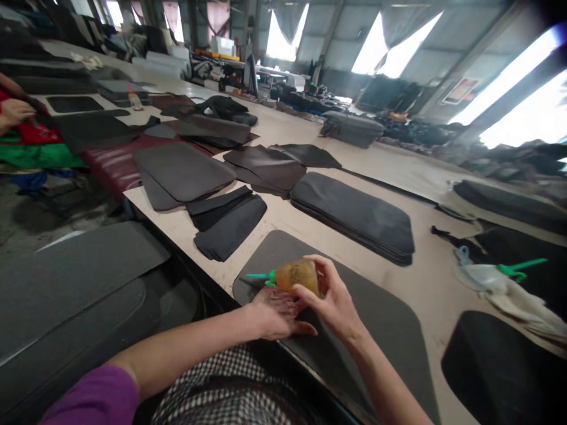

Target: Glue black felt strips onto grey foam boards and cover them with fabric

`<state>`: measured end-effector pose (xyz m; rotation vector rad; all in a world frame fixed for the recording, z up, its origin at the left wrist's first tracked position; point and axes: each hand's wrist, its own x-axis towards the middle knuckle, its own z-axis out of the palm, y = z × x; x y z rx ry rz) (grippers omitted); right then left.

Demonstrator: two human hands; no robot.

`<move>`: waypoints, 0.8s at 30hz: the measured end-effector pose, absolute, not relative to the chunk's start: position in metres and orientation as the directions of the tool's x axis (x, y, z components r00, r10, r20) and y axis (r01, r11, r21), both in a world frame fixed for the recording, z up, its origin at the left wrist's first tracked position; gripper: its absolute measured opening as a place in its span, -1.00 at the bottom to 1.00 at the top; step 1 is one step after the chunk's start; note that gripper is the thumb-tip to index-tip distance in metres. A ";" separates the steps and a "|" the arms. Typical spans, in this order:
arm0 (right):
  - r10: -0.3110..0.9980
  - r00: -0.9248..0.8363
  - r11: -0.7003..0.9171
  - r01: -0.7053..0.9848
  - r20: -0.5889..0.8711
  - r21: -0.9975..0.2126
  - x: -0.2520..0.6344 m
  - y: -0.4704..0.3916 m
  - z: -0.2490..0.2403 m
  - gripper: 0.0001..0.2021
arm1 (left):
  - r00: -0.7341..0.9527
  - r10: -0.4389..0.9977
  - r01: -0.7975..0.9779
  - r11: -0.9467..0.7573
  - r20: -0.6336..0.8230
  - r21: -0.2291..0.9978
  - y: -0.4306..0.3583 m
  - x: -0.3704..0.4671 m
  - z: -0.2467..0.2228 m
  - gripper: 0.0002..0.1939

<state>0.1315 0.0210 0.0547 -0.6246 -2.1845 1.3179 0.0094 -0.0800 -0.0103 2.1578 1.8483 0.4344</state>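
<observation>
My right hand [334, 298] is wrapped round a squeeze bottle [295, 276] of amber liquid. The bottle lies tilted almost level, its thin green nozzle pointing left. Under it, my left hand [279, 313] rests on a large dark rounded sheet [376, 307] at the table's near edge. The left thumb is stretched out to the right, and the bottle partly covers the other fingers. No object shows in that hand.
On the pale table [436, 286] are a stack of black rounded panels [352, 212], dark strips [233, 224] and more sheets [186, 171]. Another green-nozzled bottle [482, 275] lies by a white cloth [527, 313]. Another person's hand [15, 112] is at far left.
</observation>
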 end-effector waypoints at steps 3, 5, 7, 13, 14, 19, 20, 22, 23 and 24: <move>0.532 -0.815 0.518 0.097 0.231 -0.850 0.125 0.017 0.054 -0.42 | 0.132 0.990 0.914 -0.144 0.058 0.380 -0.080 0.010 -0.011 -0.09; 0.471 -0.842 0.572 0.065 0.262 -0.818 0.122 0.017 0.056 -0.46 | 0.170 0.983 0.911 -0.181 0.062 0.371 -0.081 0.009 -0.011 -0.19; 0.410 -0.867 0.604 0.026 0.283 -0.796 0.120 0.018 0.057 -0.49 | 0.200 0.977 0.906 -0.212 0.071 0.365 -0.083 0.009 -0.012 -0.25; 0.356 -0.896 0.612 0.009 0.265 -0.791 0.116 0.031 0.057 -0.51 | 0.139 0.984 0.899 -0.174 0.115 0.402 -0.080 0.010 -0.016 -0.14; 0.362 -0.894 0.613 0.014 0.265 -0.790 0.115 0.035 0.057 -0.51 | 0.145 0.981 0.902 -0.185 0.130 0.390 -0.080 0.009 -0.016 -0.14; 0.397 -0.871 0.641 0.037 0.290 -0.767 0.110 0.057 0.052 -0.47 | 0.184 0.959 0.939 -0.236 0.215 0.250 -0.082 0.005 -0.006 -0.15; 0.403 -0.865 0.647 0.040 0.298 -0.761 0.109 0.061 0.051 -0.47 | 0.184 0.955 0.943 -0.238 0.232 0.233 -0.083 0.004 -0.003 -0.15; 0.426 -0.849 0.664 0.057 0.314 -0.746 0.107 0.069 0.049 -0.47 | 0.190 0.949 0.944 -0.247 0.252 0.219 -0.083 0.003 0.004 -0.17; 0.442 -0.836 0.674 0.072 0.324 -0.735 0.105 0.073 0.048 -0.47 | 0.194 0.948 0.943 -0.251 0.254 0.217 -0.083 0.002 0.007 -0.17; 0.461 -0.822 0.682 0.088 0.334 -0.726 0.104 0.076 0.047 -0.47 | 0.200 0.947 0.942 -0.256 0.252 0.217 -0.083 0.001 0.009 -0.18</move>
